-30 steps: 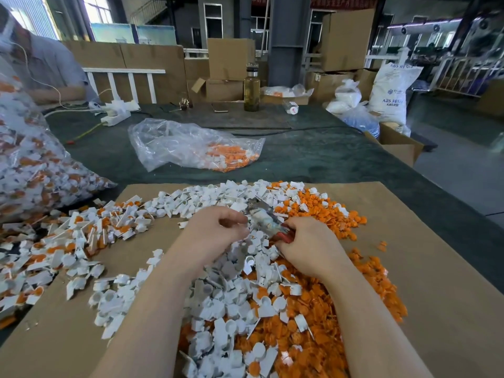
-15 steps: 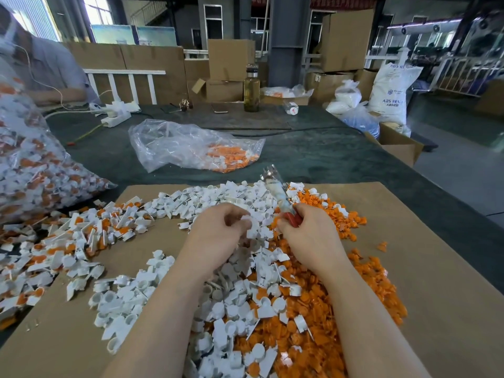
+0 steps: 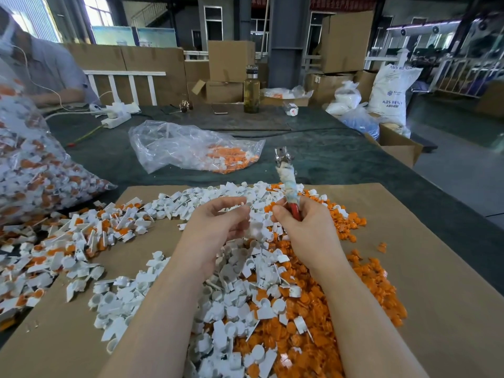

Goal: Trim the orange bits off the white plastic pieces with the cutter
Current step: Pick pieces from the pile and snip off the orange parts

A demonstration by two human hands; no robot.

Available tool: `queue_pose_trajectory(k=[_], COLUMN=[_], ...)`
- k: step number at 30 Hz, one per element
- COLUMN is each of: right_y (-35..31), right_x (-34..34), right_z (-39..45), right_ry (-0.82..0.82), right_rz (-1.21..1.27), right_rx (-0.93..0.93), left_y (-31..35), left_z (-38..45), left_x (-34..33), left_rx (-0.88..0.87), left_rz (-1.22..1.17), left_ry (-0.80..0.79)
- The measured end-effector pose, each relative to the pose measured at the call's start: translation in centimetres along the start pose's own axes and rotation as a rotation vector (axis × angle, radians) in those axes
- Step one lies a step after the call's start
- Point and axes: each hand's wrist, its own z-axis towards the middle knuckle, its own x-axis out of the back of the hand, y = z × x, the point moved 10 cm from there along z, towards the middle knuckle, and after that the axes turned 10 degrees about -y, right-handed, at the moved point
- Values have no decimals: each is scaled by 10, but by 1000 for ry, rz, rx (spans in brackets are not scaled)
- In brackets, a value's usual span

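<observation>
My right hand (image 3: 305, 230) grips the cutter (image 3: 289, 184) by its red handle; the cloth-wrapped shaft and metal jaws point up and away. My left hand (image 3: 215, 227) hovers beside it with fingers loosely spread. A blurred white piece (image 3: 255, 230) hangs just off its fingertips, between the two hands. Under my forearms lies a heap of trimmed white pieces (image 3: 237, 290). Cut-off orange bits (image 3: 362, 271) are piled to the right of it. White pieces with orange still on them (image 3: 68, 236) lie spread at the left.
Everything lies on a cardboard sheet (image 3: 441, 282) over a dark green table. A big full plastic bag (image 3: 30, 173) stands at the left, a flatter bag (image 3: 191, 148) lies beyond the piles. Further back are a bottle (image 3: 251, 91), a power strip (image 3: 114, 117) and a seated person (image 3: 46, 75).
My right hand swung the cutter from lying across the pile to pointing upright. My left hand loosened its pinch, and the white piece has come away from its fingers.
</observation>
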Motion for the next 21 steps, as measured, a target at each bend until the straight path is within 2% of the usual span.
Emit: queue_pose_trajectory(k=[5, 12, 21], right_y=[-2, -10, -19], right_x=[-2, -3, -3], right_z=[1, -2, -4], right_ry=[-11, 10, 35], right_rz=[-38, -15, -25], right_rx=[26, 79, 161], left_y=[7, 12, 16], left_z=[-2, -3, -8], left_x=[5, -9, -7], left_rx=[-58, -67, -71], left_rz=[126, -90, -19], left_ry=[86, -4, 58])
